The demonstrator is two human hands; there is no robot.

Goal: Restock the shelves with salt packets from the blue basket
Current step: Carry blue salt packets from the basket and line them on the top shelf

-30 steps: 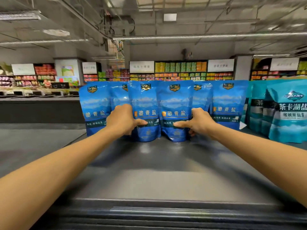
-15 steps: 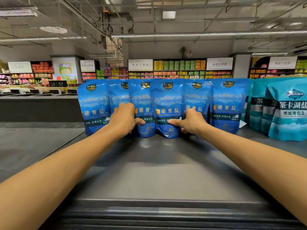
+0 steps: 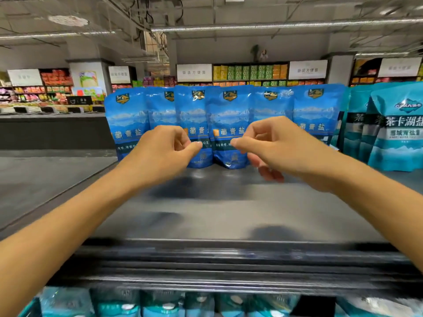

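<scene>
The dark metal shelf (image 3: 206, 216) stretches out under both forearms, bare across its near half, and beyond the hands a row of about 6 blue salt packets (image 3: 229, 124) stands upright and overlapping along its far part. To the right of the right hand, a group of teal salt packets (image 3: 398, 133) stands on the same shelf, and below the hands more teal packs show blurred on the lower shelf (image 3: 160, 303). The change from 1 second ago is plain: both hands were then pressed against the fronts of the 2 middle blue packets, and now they have come back toward the person and hang in front of the row, apart from it. The left hand (image 3: 164, 154) has its fingers curled loosely with the thumb tip forward, and it holds nothing. The right hand (image 3: 272, 147) mirrors it, forefinger and thumb brought near each other, lower fingers hanging loose and blurred, also with nothing in it. The 2 thumbs almost meet in front of the middle packet. The row stands without support, so the straightening of this batch looks finished, and I judge the hands are freed for the next load. The blue basket is not in view, so how many packets remain cannot be told; the next step would likely be a reach back down for more, with room left on the shelf in front of the row.
</scene>
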